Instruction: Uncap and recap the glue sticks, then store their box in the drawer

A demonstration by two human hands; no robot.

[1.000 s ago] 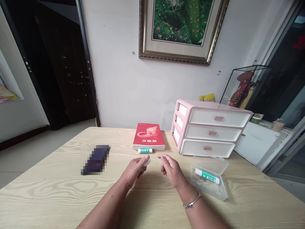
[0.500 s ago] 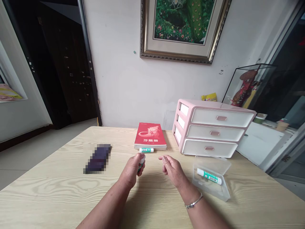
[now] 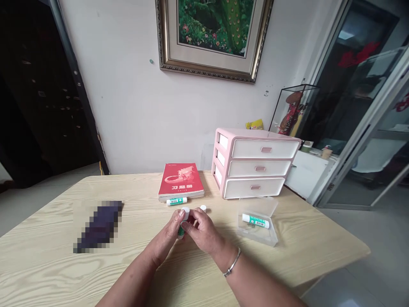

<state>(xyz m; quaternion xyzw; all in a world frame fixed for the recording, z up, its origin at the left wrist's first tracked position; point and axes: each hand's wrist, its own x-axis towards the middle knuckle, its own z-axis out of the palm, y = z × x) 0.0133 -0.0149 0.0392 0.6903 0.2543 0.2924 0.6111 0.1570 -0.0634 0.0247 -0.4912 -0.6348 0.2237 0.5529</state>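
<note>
My left hand (image 3: 171, 232) is closed around a glue stick (image 3: 180, 231) with a green label, its white end (image 3: 185, 212) pointing up past the thumb. Against the same stick presses the thumb of my right hand (image 3: 204, 232), fingers curled behind it; the silver bangle (image 3: 232, 262) is on this wrist. Just beyond the right knuckles a white round end (image 3: 203, 208) shows; the hand hides the rest, and I cannot tell whether it is held. Another glue stick (image 3: 177, 201) lies in front of the red book (image 3: 181, 179).
To the right, an open clear plastic case (image 3: 273, 238) holds a glue stick (image 3: 255, 221). Behind it stands a pink and white drawer unit (image 3: 260, 168). A pixelated dark item (image 3: 100, 226) lies on the left of the wooden table (image 3: 41, 264), whose right edge is in view.
My right hand has come in to the left and now touches the glue stick in my left hand. The white end beyond it has come into sight. The view has turned right.
</note>
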